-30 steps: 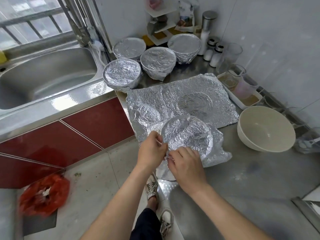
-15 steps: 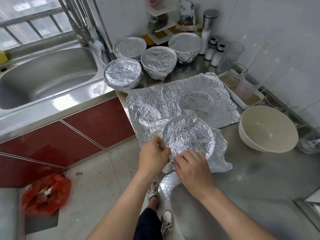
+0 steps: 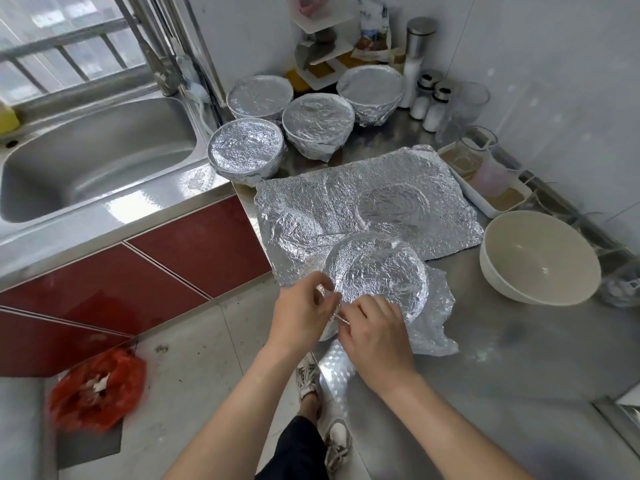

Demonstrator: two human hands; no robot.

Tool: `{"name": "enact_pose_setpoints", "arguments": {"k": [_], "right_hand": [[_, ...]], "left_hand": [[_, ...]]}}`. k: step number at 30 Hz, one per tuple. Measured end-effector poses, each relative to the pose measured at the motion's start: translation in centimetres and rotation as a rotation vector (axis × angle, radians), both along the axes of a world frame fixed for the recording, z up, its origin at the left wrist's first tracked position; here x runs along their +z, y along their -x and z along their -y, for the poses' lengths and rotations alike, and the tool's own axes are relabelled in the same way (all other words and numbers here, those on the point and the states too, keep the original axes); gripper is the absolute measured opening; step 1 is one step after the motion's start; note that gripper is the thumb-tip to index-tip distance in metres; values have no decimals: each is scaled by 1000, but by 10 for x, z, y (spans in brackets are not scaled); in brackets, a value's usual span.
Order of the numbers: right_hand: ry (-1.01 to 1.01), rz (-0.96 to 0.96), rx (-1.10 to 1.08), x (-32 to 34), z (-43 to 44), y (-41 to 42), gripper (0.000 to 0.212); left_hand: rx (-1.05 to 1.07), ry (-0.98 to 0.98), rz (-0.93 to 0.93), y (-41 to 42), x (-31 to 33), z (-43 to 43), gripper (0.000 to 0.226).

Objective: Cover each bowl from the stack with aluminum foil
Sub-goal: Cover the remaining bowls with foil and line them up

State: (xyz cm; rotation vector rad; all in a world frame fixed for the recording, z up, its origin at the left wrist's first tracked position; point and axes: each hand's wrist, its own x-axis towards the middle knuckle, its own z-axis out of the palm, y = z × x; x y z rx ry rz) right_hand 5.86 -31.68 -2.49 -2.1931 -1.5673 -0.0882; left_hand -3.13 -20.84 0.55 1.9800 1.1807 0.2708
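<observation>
A bowl draped in aluminum foil (image 3: 379,277) stands near the front edge of the steel counter (image 3: 502,368). My left hand (image 3: 301,315) pinches the foil at the bowl's near left rim. My right hand (image 3: 375,336) pinches the foil beside it at the near rim, fingers curled. Loose foil spreads out to the bowl's right. A flat crumpled foil sheet (image 3: 367,202) lies behind it. Several foil-covered bowls (image 3: 317,121) stand at the back. A bare cream bowl (image 3: 538,258) sits to the right.
A steel sink (image 3: 93,157) lies to the left, with a faucet (image 3: 159,64). Salt shakers (image 3: 434,102), glasses and a white tray (image 3: 491,188) line the right wall. A shelf rack (image 3: 322,46) stands in the corner. A red bag (image 3: 95,389) sits on the floor.
Both hands have stayed at the bowl's near rim, working the foil edge inward; the bowl and foil shifted slightly, and my fingers closed tighter together.
</observation>
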Motion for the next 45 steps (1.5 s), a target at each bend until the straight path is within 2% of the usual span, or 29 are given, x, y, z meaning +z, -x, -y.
{"name": "enact_pose_setpoints", "arguments": {"k": [6, 9, 12, 15, 20, 23, 27, 29, 32, 35, 38, 42, 45], "right_hand": [[-11, 34, 31, 6, 19, -11, 12], [-27, 62, 60, 4, 22, -12, 4], [-41, 72, 66, -1, 20, -9, 10], [-43, 55, 71, -7, 17, -6, 15], [-87, 19, 36, -4, 10, 0, 13], [-79, -27, 6, 0, 6, 2, 10], [-77, -136, 19, 7, 13, -9, 20], [-73, -130, 50, 9, 20, -18, 21], [-23, -76, 106, 6, 27, -29, 21], [-3, -11, 136, 4, 26, -31, 19], [-32, 46, 156, 4, 23, -27, 18], [-22, 88, 165, -2, 18, -23, 10], [15, 80, 163, -7, 14, -23, 11]], "left_hand": [[-55, -69, -83, 2, -5, 16, 21], [-27, -63, -51, -4, -10, 22, 18], [44, -22, -41, -7, -13, 24, 13], [120, 67, 36, -9, -14, 27, 18], [102, 56, 83, -8, -9, 19, 24], [40, 45, 98, -7, -8, 10, 20], [9, -21, 53, -2, -7, 0, 3], [-52, -102, 48, 4, -5, 0, 3], [-300, -317, 62, 14, -5, 4, 7], [-492, -485, 78, 18, -8, 2, 21], [-611, -515, 74, 18, -4, -4, 29], [-702, -610, 49, 16, -11, -9, 23], [-712, -664, 118, 14, -15, -9, 20]]}}
